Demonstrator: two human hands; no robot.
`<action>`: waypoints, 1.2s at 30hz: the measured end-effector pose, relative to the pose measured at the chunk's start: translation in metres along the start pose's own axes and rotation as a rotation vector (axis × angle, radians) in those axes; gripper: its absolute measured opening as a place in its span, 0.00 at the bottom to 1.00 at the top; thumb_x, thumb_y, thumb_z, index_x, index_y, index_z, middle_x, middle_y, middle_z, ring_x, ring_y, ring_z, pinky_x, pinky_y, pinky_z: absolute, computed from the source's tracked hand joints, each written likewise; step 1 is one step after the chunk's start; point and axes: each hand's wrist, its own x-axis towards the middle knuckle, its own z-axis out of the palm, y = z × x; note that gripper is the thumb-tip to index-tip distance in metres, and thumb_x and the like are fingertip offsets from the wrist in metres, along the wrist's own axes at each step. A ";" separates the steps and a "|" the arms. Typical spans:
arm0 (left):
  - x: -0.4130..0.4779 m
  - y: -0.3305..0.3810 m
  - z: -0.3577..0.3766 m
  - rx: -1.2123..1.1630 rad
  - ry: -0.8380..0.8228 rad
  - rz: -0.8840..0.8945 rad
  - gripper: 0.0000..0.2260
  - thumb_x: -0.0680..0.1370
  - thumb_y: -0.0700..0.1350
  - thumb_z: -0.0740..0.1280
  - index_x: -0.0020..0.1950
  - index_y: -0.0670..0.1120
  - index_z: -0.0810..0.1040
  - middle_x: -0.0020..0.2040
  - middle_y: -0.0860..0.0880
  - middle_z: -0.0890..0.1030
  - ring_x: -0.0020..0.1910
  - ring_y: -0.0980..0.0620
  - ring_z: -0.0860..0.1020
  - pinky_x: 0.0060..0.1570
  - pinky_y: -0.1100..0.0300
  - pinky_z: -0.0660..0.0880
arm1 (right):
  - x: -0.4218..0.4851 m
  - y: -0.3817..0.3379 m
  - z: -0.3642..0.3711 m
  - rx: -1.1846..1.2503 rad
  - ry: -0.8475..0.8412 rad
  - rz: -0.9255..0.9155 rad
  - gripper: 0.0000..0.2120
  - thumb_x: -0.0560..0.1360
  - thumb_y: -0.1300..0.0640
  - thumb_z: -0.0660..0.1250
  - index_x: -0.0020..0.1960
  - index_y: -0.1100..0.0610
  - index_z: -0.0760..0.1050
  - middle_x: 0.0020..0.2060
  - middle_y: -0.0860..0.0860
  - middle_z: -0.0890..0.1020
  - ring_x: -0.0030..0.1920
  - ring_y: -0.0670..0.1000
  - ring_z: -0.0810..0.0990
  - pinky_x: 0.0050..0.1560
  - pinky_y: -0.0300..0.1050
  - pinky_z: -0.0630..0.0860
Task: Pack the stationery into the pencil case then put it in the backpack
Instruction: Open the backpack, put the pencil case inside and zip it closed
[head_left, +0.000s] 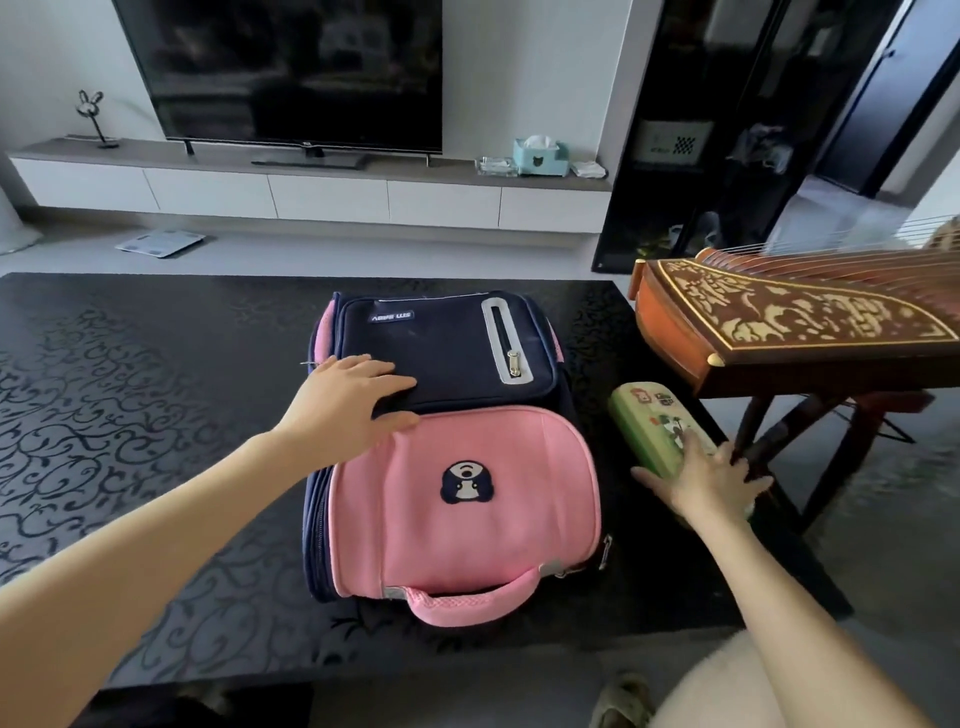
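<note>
A pink and navy backpack (457, 499) lies flat in the middle of the black table (145, 415), its pink handle toward me. My left hand (348, 402) rests flat on it with fingers spread, where the navy pocket meets the pink flap. A closed green pencil case (657, 428) with cartoon pictures lies to the right of the backpack near the table's right edge. My right hand (709, 480) lies over its near end, thumb on one side and fingers on top. No loose stationery is in view.
A wooden zither (789, 322) on a stand sits just right of the table, close to the pencil case. Beyond the table are a TV (291, 73), a white cabinet (311, 192) with a tissue box (540, 156), and a dark glass cabinet (727, 130).
</note>
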 end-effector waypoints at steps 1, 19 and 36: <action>0.002 0.002 -0.001 0.000 -0.026 -0.007 0.31 0.69 0.68 0.53 0.66 0.54 0.72 0.67 0.47 0.73 0.68 0.44 0.68 0.66 0.47 0.62 | 0.006 0.007 0.005 -0.036 -0.056 0.007 0.51 0.61 0.24 0.62 0.75 0.47 0.48 0.70 0.62 0.61 0.68 0.66 0.63 0.67 0.68 0.55; 0.029 0.018 -0.048 -0.076 0.203 -0.210 0.19 0.80 0.53 0.55 0.41 0.42 0.76 0.34 0.46 0.76 0.35 0.43 0.73 0.34 0.57 0.63 | -0.082 0.011 -0.080 0.779 0.313 -0.883 0.37 0.62 0.43 0.74 0.68 0.49 0.66 0.60 0.43 0.72 0.58 0.38 0.72 0.53 0.31 0.69; 0.031 0.009 -0.060 -0.202 0.185 -0.130 0.16 0.79 0.51 0.60 0.43 0.41 0.79 0.36 0.45 0.81 0.34 0.46 0.74 0.30 0.64 0.62 | -0.082 -0.126 -0.076 0.262 0.642 -1.219 0.28 0.63 0.41 0.71 0.60 0.50 0.76 0.57 0.57 0.80 0.57 0.58 0.75 0.59 0.55 0.71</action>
